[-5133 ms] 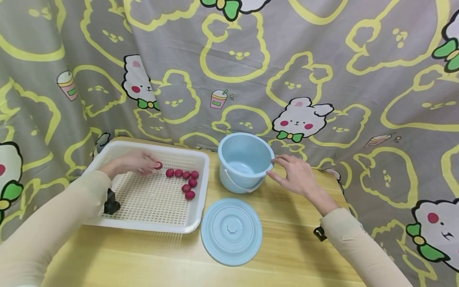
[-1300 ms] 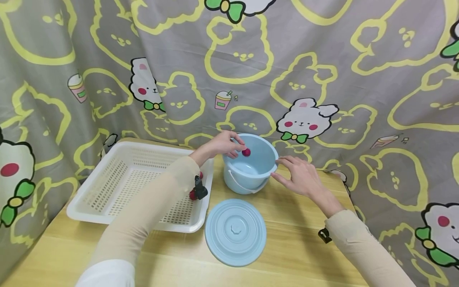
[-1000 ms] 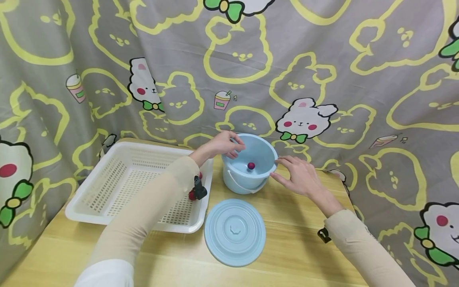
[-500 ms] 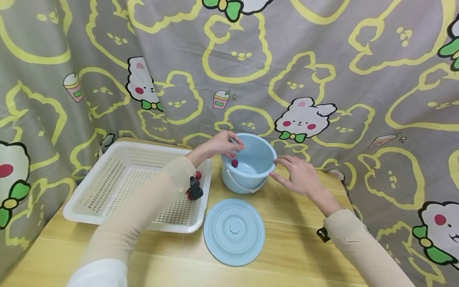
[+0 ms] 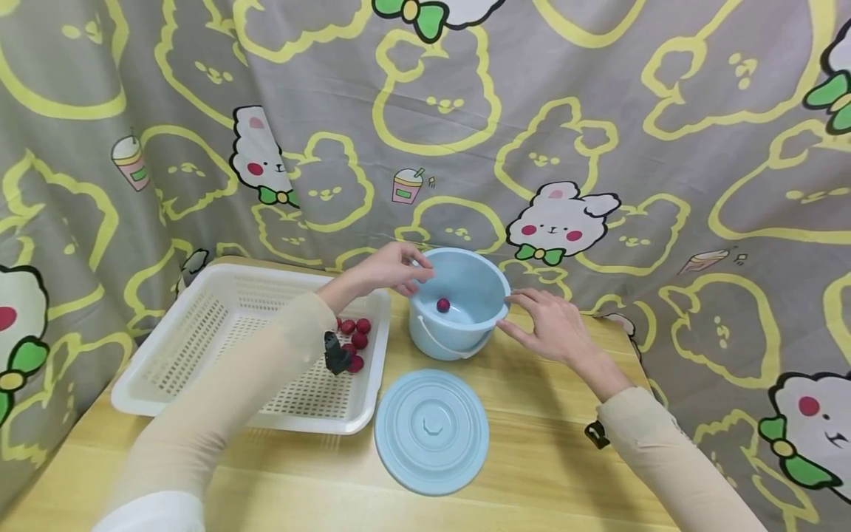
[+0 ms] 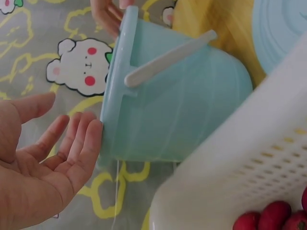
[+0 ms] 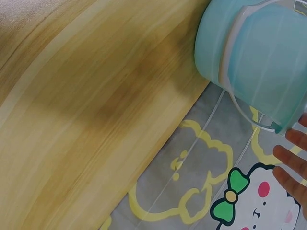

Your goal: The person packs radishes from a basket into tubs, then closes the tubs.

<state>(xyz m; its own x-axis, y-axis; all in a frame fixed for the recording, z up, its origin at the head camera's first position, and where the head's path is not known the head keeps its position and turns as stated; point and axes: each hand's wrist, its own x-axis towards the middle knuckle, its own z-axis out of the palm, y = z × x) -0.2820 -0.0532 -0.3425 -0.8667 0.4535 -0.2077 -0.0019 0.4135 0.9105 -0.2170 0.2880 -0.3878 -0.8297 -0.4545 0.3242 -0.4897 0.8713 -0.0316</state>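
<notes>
My left hand (image 5: pixel 392 267) hovers over the left rim of a light-blue bucket (image 5: pixel 442 343), palm up in the left wrist view, holding nothing. Inside the bucket lies one small round red radish (image 5: pixel 442 305). At the opposite side my right hand (image 5: pixel 552 326) touches the rim with nearly straight fingers and thumb; its fingers (image 7: pixel 290 165) are partly cut off in the right wrist view. More radishes (image 6: pixel 274 216) sit in the right part of a white perforated basket (image 5: pixel 380 369), partly covered by the left wrist's black mount.
The round blue lid (image 5: pixel 432 432) lies on the wooden table (image 5: pixel 532 458) in front of the bucket. A white carrying handle (image 6: pixel 168 60) hangs along the bucket's side. Behind everything hangs a grey patterned curtain (image 5: pixel 319 81).
My left hand carried a radish from the basket to the bucket and let it go. The radish dropped and rolled inside; the hand has drawn slightly left. My right hand stays at the rim.
</notes>
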